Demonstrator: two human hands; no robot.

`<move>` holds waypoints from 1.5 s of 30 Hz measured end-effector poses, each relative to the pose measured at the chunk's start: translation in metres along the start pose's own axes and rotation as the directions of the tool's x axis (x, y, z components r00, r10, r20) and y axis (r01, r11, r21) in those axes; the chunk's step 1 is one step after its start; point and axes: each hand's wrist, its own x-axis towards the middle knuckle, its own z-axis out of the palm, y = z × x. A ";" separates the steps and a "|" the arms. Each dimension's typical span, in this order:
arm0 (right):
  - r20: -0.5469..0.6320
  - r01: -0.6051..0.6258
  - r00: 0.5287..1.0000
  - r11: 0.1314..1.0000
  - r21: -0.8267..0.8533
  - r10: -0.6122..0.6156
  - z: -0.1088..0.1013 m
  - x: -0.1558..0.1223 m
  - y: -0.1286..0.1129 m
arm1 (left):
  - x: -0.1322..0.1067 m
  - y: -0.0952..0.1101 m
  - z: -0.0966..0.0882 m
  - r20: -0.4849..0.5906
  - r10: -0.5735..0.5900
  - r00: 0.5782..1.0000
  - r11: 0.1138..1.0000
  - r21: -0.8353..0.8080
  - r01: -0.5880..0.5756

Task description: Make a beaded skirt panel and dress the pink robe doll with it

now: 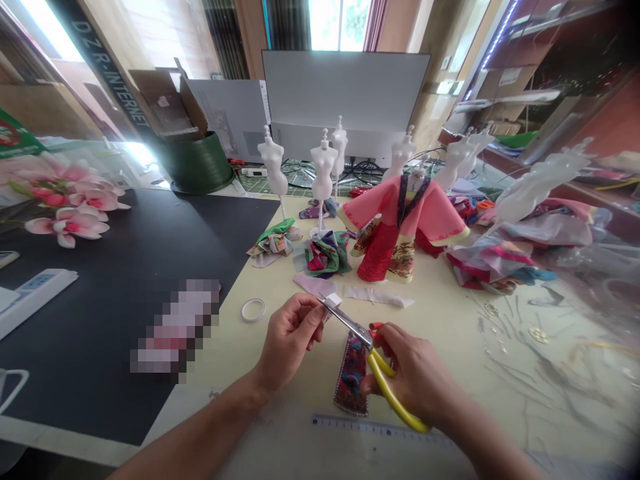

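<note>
In my right hand (417, 373) is a pair of scissors (383, 373) with yellow handles, its metal blades pointing up and left. A small orange-red piece shows by my right fingers; I cannot make out what it is. My left hand (290, 337) pinches a small white piece (333, 301), and the scissor blades lie against it. Whether the blades are parted is too small to tell. Below the scissors lies a patterned dark red and blue fabric strip (350, 377) with a beaded-looking edge, partly hidden by my right hand. A clear ruler (360, 427) lies nearer me.
Beyond my hands stand white mannequins (324, 163) and a pink and red doll robe (385, 227). Fabric scraps (327, 253), a white strip (379, 296) and a tape roll (253, 309) lie about. Wires (520, 360) and bagged fabric are at right, pink flowers (70, 200) at left.
</note>
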 end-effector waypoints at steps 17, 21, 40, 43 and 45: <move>0.056 -0.052 0.997 0.995 0.089 0.047 -0.001 0.000 -0.003 | 0.000 0.000 0.000 -0.013 -0.003 1.000 1.000 -0.004 0.003; 0.054 -0.047 0.998 0.996 0.082 0.042 -0.001 0.000 -0.003 | 0.000 0.000 0.000 -0.021 -0.007 1.000 1.000 -0.009 0.006; 0.052 -0.055 0.997 0.996 0.074 0.051 0.000 0.000 -0.005 | 0.001 -0.002 0.000 -0.025 0.013 1.000 1.000 -0.017 -0.014; 0.051 -0.057 0.997 0.995 0.078 0.053 0.000 -0.001 -0.004 | 0.001 -0.002 0.000 -0.024 0.016 1.000 1.000 -0.013 -0.017; 0.057 -0.058 0.997 0.995 0.081 0.053 0.000 -0.002 -0.004 | 0.001 -0.002 0.000 -0.023 0.014 1.000 1.000 -0.012 -0.015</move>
